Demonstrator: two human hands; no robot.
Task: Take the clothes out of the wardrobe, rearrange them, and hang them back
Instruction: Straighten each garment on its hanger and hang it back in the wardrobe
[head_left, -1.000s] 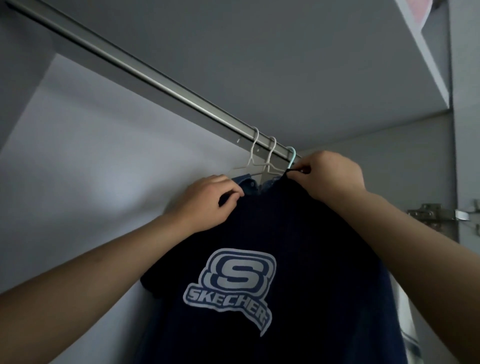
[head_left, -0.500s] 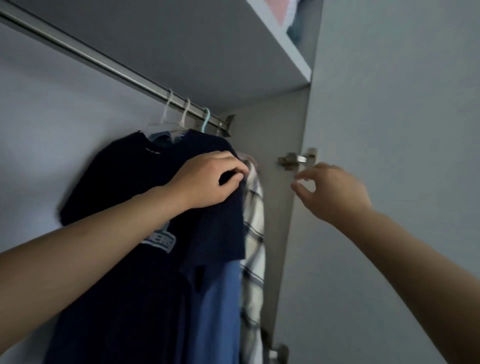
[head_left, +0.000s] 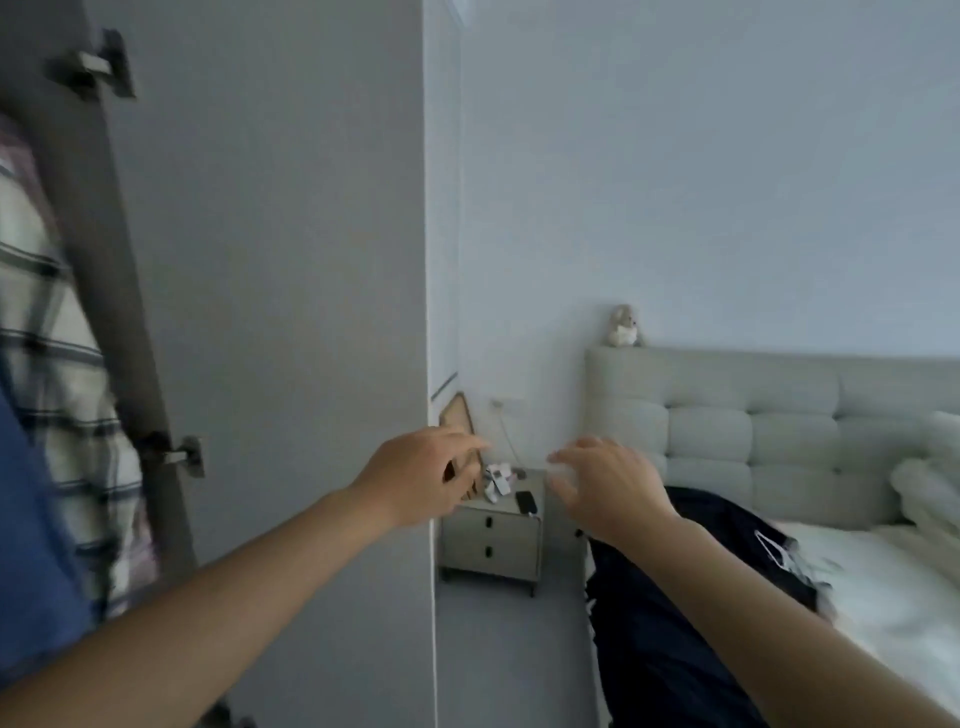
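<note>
Progress: partway | hung: plaid shirt (head_left: 57, 374) and blue garment (head_left: 31, 545) at 9 o'clock in wardrobe | left: dark garment (head_left: 675, 623) with hanger (head_left: 774, 551) on bed (head_left: 883, 597), 4 o'clock | left hand (head_left: 421, 478), right hand (head_left: 608, 483): both released, empty.

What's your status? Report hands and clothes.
Left hand and right hand open, empty. Dark garment with white hanger lying on bed. Nothing in the way.

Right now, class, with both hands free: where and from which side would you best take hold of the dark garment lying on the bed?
Probably at the white hanger lying on the dark garment, where it rests on the bed. Come from above with the right hand, the nearer one: the hanger lies exposed on top and gives a firm frame, while the cloth is limp.
</note>
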